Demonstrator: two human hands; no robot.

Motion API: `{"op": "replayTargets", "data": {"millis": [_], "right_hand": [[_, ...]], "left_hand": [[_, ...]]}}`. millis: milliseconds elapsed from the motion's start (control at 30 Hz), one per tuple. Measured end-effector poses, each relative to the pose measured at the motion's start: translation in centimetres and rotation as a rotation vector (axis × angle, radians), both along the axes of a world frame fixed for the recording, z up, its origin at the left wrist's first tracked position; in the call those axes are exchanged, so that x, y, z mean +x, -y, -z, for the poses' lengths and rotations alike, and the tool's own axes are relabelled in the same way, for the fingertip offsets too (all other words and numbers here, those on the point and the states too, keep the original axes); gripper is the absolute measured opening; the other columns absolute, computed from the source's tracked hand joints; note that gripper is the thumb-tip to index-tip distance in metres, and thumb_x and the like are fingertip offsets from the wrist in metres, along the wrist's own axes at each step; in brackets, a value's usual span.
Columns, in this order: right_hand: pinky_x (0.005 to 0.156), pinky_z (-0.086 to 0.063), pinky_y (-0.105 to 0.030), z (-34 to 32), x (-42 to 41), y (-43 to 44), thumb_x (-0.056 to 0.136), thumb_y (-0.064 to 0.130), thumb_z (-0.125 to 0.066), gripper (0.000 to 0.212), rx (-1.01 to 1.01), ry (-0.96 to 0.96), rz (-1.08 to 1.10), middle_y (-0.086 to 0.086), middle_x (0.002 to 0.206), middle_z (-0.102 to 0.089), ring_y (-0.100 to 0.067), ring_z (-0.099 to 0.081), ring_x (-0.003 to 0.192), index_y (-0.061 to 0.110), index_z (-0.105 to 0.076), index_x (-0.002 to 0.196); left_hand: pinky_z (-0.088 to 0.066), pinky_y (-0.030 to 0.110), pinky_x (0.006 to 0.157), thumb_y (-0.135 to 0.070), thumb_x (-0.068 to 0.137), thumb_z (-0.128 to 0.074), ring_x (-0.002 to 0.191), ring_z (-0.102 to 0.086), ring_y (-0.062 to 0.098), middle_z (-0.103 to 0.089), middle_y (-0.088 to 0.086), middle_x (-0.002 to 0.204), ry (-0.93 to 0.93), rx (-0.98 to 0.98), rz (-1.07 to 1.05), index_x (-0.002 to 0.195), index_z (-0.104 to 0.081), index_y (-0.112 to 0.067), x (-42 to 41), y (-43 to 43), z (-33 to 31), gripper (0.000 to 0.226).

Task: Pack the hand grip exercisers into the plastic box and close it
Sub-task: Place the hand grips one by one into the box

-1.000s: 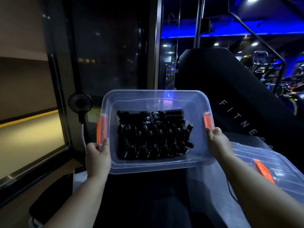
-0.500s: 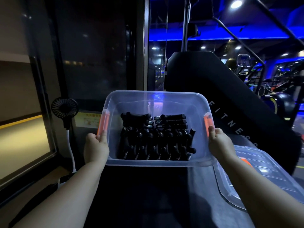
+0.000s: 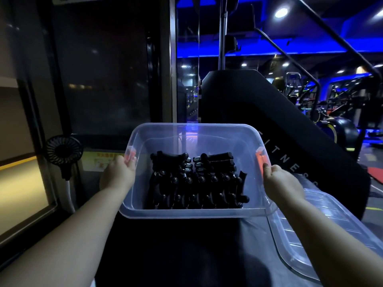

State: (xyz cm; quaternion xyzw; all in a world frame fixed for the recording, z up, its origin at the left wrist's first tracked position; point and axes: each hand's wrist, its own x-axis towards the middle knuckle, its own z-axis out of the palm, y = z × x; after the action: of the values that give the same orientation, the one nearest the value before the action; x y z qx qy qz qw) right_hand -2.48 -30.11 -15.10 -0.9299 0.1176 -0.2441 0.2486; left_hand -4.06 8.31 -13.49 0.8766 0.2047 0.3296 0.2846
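A person holds the open plastic box (image 3: 192, 213) by its ends, left hand (image 3: 119, 176) and right hand (image 3: 283, 183) each clasping the rim just under an orange latch (image 3: 259, 160). Black hand grip exercisers (image 3: 194, 183) lie packed between the two sets of fingers. The lid (image 3: 323, 230) lies off the box, beneath the right forearm. With no lid on, a tilt could slide the load or spill it. The fingertips under the rim are hidden, and the gloom blurs how many exercisers there are.

Box (image 3: 192, 213): clear plastic, smooth, slightly glossy. Lid (image 3: 323, 235): same clear plastic, ribbed. Exercisers (image 3: 194, 183): matt black grips w/ shiny metal springs. Fan (image 3: 63, 151): black plastic grille.
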Motion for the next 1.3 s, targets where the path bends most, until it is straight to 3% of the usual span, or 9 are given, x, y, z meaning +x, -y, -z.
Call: {"op": "replayTargets", "data": {"millis": [133,233,367,600,833,1000,1133,1300], "right_hand": [[0.083,-0.038,-0.042,-2.6,2.2,-1.0,0.095,0.061,-0.018,0.068,-0.013,0.023,0.018,-0.021,0.109,-0.054,-0.038,-0.053,0.103,0.006,-0.053,0.114],[0.072,-0.036,-0.037,-3.6,4.3,-1.6,0.097,0.054,-0.020,0.061,0.002,0.041,-0.033,-0.011,0.091,-0.051,-0.031,-0.048,0.084,0.004,-0.051,0.113],[0.066,-0.034,-0.035,-3.6,7.1,-0.8,0.100,0.048,-0.022,0.053,0.033,0.039,-0.062,-0.002,0.071,-0.044,-0.027,-0.045,0.074,0.006,-0.054,0.103],[0.068,-0.034,-0.034,-3.5,12.4,0.3,0.101,0.046,-0.026,0.049,0.030,-0.005,-0.134,-0.002,0.071,-0.048,-0.024,-0.046,0.071,0.008,-0.056,0.092],[0.065,-0.035,-0.034,-3.6,15.1,0.3,0.100,0.045,-0.027,0.051,0.052,-0.114,-0.166,-0.005,0.070,-0.054,-0.021,-0.050,0.064,0.006,-0.058,0.087],[0.068,-0.038,-0.036,-4.2,15.1,-0.3,0.099,0.048,-0.027,0.051,0.080,-0.211,-0.153,-0.013,0.081,-0.057,-0.031,-0.052,0.076,0.006,-0.055,0.088],[0.069,-0.037,-0.036,-4.9,15.0,-1.0,0.099,0.047,-0.027,0.051,0.093,-0.277,-0.144,-0.016,0.089,-0.060,-0.031,-0.051,0.080,0.004,-0.054,0.091],[0.067,-0.040,-0.035,-5.5,15.6,-1.5,0.097,0.050,-0.024,0.052,0.102,-0.389,-0.103,-0.014,0.083,-0.060,-0.033,-0.058,0.079,0.007,-0.052,0.093]], "left_hand": [[-0.036,0.035,0.066,-0.059,0.095,-0.029,0.076,-0.048,0.029,-0.052,0.008,0.082,-0.013,0.019,0.017,0.089,-0.052,-0.009,0.7,-0.8,0.4,0.055],[-0.037,0.035,0.066,-0.059,0.094,-0.030,0.073,-0.048,0.029,-0.052,0.007,0.077,-0.002,0.016,0.043,0.083,-0.050,-0.011,1.4,-1.3,0.5,0.053],[-0.034,0.033,0.058,-0.063,0.092,-0.034,0.063,-0.049,0.028,-0.054,0.009,0.070,-0.002,-0.042,0.084,0.074,-0.049,-0.013,3.2,-1.9,0.3,0.055],[-0.040,0.036,0.068,-0.058,0.092,-0.042,0.072,-0.057,0.031,-0.060,0.012,0.071,-0.096,-0.074,0.114,0.077,-0.055,-0.008,7.9,-3.0,-0.9,0.054],[-0.029,0.031,0.052,-0.052,0.095,-0.041,0.059,-0.048,0.025,-0.053,0.010,0.064,-0.219,-0.130,0.120,0.072,-0.049,-0.010,10.3,-2.5,-1.8,0.049],[-0.034,0.032,0.057,-0.066,0.091,-0.032,0.065,-0.053,0.028,-0.058,0.009,0.071,-0.312,-0.058,0.056,0.069,-0.049,-0.014,10.9,-2.9,-1.8,0.058],[-0.034,0.032,0.059,-0.065,0.092,-0.026,0.068,-0.050,0.027,-0.053,0.004,0.073,-0.397,-0.001,0.013,0.077,-0.052,-0.013,10.7,-2.5,-2.3,0.060],[-0.037,0.034,0.065,-0.065,0.092,-0.027,0.071,-0.048,0.027,-0.049,0.003,0.075,-0.495,-0.029,0.008,0.077,-0.048,-0.016,11.3,-2.3,-3.0,0.055]]}}
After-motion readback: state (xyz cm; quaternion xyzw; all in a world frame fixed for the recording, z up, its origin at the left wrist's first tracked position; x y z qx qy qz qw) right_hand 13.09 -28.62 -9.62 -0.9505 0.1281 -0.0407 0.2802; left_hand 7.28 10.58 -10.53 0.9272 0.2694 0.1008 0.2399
